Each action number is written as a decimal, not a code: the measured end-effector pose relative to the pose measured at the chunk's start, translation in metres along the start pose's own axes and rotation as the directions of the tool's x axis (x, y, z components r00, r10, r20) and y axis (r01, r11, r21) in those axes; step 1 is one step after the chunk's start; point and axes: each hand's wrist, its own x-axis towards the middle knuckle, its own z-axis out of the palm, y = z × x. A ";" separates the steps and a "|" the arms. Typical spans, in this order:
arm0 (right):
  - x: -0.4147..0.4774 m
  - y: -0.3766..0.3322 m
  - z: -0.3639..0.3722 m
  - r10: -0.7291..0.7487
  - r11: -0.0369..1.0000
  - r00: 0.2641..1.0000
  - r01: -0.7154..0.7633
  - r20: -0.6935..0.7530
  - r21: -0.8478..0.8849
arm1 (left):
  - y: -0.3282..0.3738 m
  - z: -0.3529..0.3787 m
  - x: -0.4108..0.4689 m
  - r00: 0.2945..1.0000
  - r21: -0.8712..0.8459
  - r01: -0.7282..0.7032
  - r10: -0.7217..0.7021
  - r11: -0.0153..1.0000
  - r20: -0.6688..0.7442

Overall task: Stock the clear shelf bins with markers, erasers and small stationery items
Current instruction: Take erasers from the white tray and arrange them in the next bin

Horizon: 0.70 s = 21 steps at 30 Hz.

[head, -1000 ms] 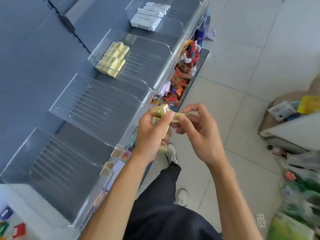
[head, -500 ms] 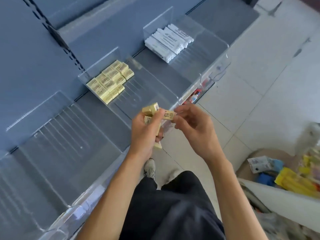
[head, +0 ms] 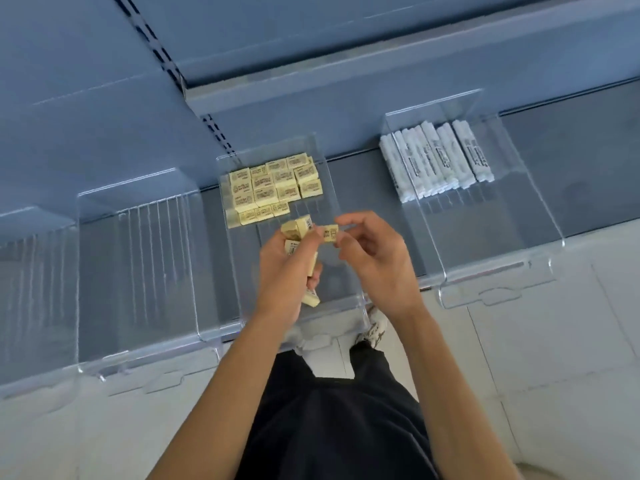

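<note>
In the head view, the left hand [head: 287,271] has its grip clamped on a bunch of yellow erasers [head: 297,229] above the middle clear bin [head: 249,265], where stacked erasers [head: 273,190] fill the back. The right hand [head: 377,261] pinches a single eraser [head: 329,234] just beside that bunch. White markers [head: 436,161] lie in the right bin [head: 502,237].

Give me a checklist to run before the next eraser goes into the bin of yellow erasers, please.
1. Grip on the single eraser: right hand pinches it, ok.
2. Hold on the spare erasers: left hand grips them, one pokes out below, ok.
3. Free floor in the eraser bin in front of the stocked rows: ok.
4. Hands over that bin, not the marker bin: ok.
5. Label side matching the rows: cannot tell.
</note>
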 end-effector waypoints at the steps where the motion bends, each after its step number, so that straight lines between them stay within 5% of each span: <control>1: 0.008 -0.001 -0.007 -0.014 1.000 0.999 0.014 0.031 -0.011 | 0.002 0.009 0.003 0.999 -0.017 -0.020 0.020 1.000 -0.043; 11: 0.043 0.002 -0.001 0.015 0.975 0.961 0.047 0.275 -0.217 | -0.003 -0.002 0.017 0.977 -0.080 0.009 -0.025 0.997 -0.210; 21: 0.089 -0.011 0.049 0.020 0.953 0.977 0.046 0.212 -0.300 | 0.000 -0.039 0.068 0.971 -0.262 -0.063 -0.002 0.963 -0.240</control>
